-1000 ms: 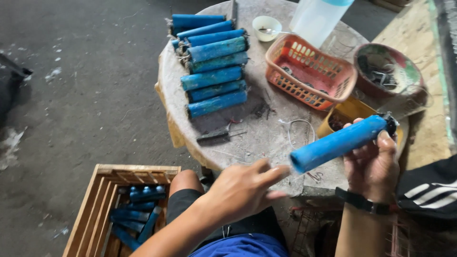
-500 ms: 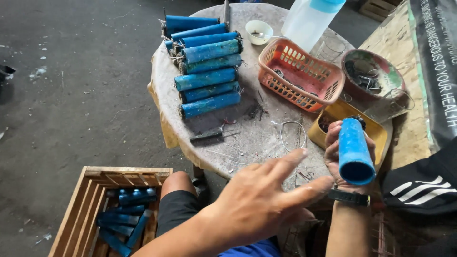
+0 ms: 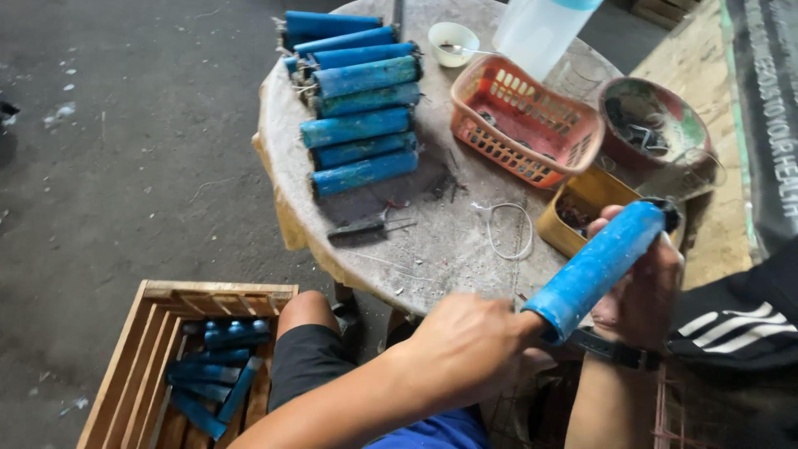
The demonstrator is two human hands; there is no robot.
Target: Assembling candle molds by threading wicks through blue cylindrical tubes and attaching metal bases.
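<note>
A blue cylinder (image 3: 600, 266) with worn paint lies slanted between my two hands, above the near edge of the round table (image 3: 432, 249). My right hand (image 3: 644, 291), with a dark watch on its wrist, grips the cylinder's upper end. My left hand (image 3: 470, 349) closes around the lower end. A row of several similar blue cylinders (image 3: 353, 100) lies side by side on the far left part of the table.
An orange plastic basket (image 3: 524, 125), a yellow box (image 3: 582, 208), a patterned bowl (image 3: 652, 125), a small white cup (image 3: 453, 41) and a clear bottle (image 3: 540, 29) stand on the table. A dark tool (image 3: 366, 224) and a wire loop (image 3: 509, 231) lie near the front. A wooden crate (image 3: 166, 357) with blue cylinders sits on the floor left.
The cylinder has turned from pointing at the camera to lying slanted. My left hand, spread open before, has moved right and closed on its lower end.
</note>
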